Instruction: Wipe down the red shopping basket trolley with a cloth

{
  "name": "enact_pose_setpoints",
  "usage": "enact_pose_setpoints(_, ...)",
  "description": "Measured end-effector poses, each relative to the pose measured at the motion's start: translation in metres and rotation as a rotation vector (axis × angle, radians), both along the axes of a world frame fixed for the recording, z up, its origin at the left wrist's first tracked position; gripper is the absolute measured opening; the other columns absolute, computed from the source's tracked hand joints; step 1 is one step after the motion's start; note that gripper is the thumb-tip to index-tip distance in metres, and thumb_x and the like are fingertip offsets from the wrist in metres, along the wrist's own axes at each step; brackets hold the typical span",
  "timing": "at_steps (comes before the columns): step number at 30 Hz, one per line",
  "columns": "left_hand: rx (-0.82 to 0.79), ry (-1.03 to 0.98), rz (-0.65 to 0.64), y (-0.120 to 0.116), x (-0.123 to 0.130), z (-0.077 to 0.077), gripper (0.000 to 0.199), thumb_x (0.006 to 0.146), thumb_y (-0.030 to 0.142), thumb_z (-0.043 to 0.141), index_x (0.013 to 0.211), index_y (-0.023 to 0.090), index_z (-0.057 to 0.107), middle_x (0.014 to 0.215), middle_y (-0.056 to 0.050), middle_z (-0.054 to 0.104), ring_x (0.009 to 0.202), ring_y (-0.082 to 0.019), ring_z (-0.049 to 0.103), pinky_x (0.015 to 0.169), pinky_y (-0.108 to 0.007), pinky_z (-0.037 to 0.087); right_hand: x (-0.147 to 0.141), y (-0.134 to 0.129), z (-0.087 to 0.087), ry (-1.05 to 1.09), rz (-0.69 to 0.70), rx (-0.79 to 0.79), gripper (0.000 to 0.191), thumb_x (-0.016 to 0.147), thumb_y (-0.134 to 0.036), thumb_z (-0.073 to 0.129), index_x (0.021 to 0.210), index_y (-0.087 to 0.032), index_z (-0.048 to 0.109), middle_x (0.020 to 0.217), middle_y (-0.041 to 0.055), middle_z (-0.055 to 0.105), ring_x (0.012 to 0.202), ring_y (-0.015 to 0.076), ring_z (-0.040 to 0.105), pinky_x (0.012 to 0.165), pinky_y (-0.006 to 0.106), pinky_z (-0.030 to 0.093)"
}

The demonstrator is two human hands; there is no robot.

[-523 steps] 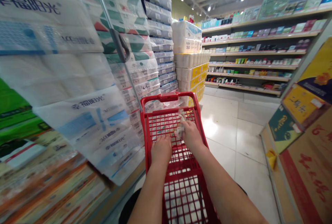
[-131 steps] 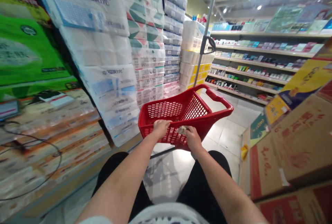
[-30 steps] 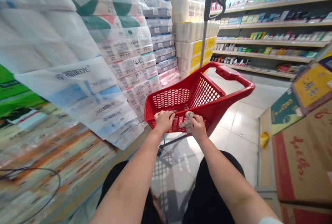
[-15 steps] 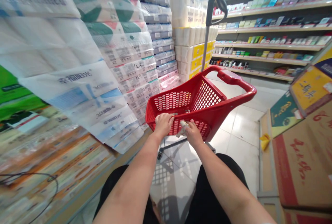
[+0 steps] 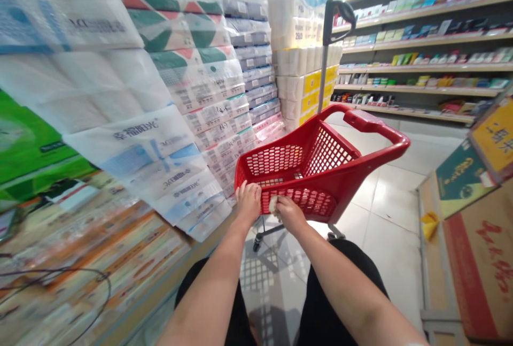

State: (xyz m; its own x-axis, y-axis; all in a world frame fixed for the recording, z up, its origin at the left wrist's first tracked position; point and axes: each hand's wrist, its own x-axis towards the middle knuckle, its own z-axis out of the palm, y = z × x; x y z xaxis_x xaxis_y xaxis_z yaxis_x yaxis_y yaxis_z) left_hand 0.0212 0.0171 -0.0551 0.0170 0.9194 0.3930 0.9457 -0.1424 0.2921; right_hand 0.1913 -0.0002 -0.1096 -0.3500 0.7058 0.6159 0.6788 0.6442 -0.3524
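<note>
A red plastic shopping cart (image 5: 340, 183) with perforated sides stands in front of me, its handle at the upper right. My left hand (image 5: 248, 200) is closed over the rim at the cart's near left corner. A pale, crumpled cloth (image 5: 274, 205) is pinched in my right hand (image 5: 289, 213), against the perforated side just below the rim. The cart's basket holds nothing that I can see.
Wrapped tissue packs (image 5: 160, 148) are stacked high along the left. Cardboard boxes (image 5: 481, 260) stand at the right edge, and shelves (image 5: 420, 68) of small goods line the back. A grey pole (image 5: 323, 78) rises behind the cart. A black cable (image 5: 106, 276) lies lower left.
My right hand and the cloth have moved left along the cart's side, closer to my left hand. The whole scene has shifted a little to the right in view.
</note>
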Motion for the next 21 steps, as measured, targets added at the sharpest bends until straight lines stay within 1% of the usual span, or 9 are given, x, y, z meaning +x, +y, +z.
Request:
enact_pose_setpoints(2, 0.007, -0.008, -0.008, -0.002, 0.0, -0.001, 0.034, 0.098, 0.031, 0.03, 0.109, 0.023, 0.061, 0.124, -0.005, 0.062, 0.135, -0.026, 0.035, 0.113, -0.049, 0.024, -0.008, 0.0, 0.002, 0.033, 0.019, 0.027, 0.021, 0.088, -0.011, 0.054, 0.099, -0.021, 0.069, 0.111, 0.0067, 0.064, 0.105, 0.0204, 0.053, 0.087, 0.03, 0.049)
enact_pose_setpoints(4, 0.015, -0.011, -0.016, -0.006, 0.0, -0.001, 0.033, 0.098, 0.031, 0.031, 0.109, 0.024, 0.061, 0.126, -0.004, 0.061, 0.136, -0.026, 0.035, 0.114, -0.049, 0.024, -0.014, -0.001, 0.004, 0.038, 0.025, 0.027, 0.022, 0.086, -0.011, 0.057, 0.101, -0.022, 0.069, 0.115, 0.0067, 0.063, 0.107, 0.0205, 0.052, 0.088, 0.03, 0.048)
enact_pose_setpoints(7, 0.022, -0.031, -0.02, -0.011, 0.0, -0.001, 0.032, 0.097, 0.029, 0.033, 0.11, 0.025, 0.061, 0.127, -0.002, 0.061, 0.137, -0.025, 0.035, 0.115, -0.049, 0.024, -0.02, -0.002, 0.005, 0.015, 0.009, -0.002, 0.016, 0.086, -0.012, 0.057, 0.089, -0.022, 0.07, 0.104, 0.0051, 0.064, 0.098, 0.0202, 0.053, 0.084, 0.029, 0.048)
enact_pose_setpoints(11, 0.007, -0.049, -0.081, -0.015, -0.002, -0.002, 0.029, 0.091, 0.025, 0.043, 0.115, 0.026, 0.06, 0.131, -0.002, 0.059, 0.138, -0.025, 0.033, 0.115, -0.051, 0.024, -0.027, -0.002, 0.001, -0.011, 0.03, 0.017, 0.016, 0.089, -0.014, 0.054, 0.094, -0.02, 0.068, 0.108, 0.0062, 0.062, 0.102, 0.0202, 0.051, 0.089, 0.029, 0.046)
enact_pose_setpoints(14, 0.012, -0.082, -0.08, -0.014, -0.003, -0.004, 0.032, 0.093, 0.022, 0.038, 0.115, 0.027, 0.06, 0.132, -0.001, 0.058, 0.139, -0.024, 0.032, 0.115, -0.053, 0.023, -0.03, -0.001, -0.004, -0.062, 0.074, 0.001, 0.016, 0.088, -0.012, 0.056, 0.086, -0.022, 0.068, 0.097, 0.0045, 0.064, 0.097, 0.0193, 0.052, 0.082, 0.027, 0.047)
enact_pose_setpoints(15, 0.015, -0.093, -0.073, -0.013, -0.003, -0.004, 0.033, 0.094, 0.022, 0.036, 0.114, 0.027, 0.061, 0.132, -0.001, 0.058, 0.139, -0.024, 0.031, 0.115, -0.054, 0.022, -0.031, -0.001, -0.005, -0.063, 0.08, 0.001, 0.016, 0.088, -0.012, 0.056, 0.086, -0.023, 0.068, 0.096, 0.0043, 0.064, 0.096, 0.0192, 0.052, 0.081, 0.027, 0.047)
enact_pose_setpoints(19, 0.02, -0.103, -0.082, -0.01, -0.003, -0.007, 0.032, 0.095, 0.023, 0.035, 0.113, 0.028, 0.061, 0.133, 0.0, 0.058, 0.139, -0.023, 0.031, 0.116, -0.053, 0.02, -0.031, -0.001, -0.006, -0.024, 0.066, 0.019, 0.022, 0.091, -0.014, 0.051, 0.107, -0.021, 0.065, 0.11, 0.0085, 0.063, 0.103, 0.0203, 0.052, 0.086, 0.03, 0.047)
enact_pose_setpoints(21, 0.023, -0.103, -0.082, -0.009, -0.004, -0.008, 0.032, 0.095, 0.023, 0.035, 0.113, 0.027, 0.061, 0.132, 0.001, 0.058, 0.139, -0.023, 0.031, 0.115, -0.053, 0.02, -0.03, -0.001, -0.006, -0.069, 0.084, -0.026, 0.021, 0.091, -0.013, 0.052, 0.106, -0.02, 0.065, 0.109, 0.0086, 0.064, 0.103, 0.0204, 0.053, 0.086, 0.03, 0.047)
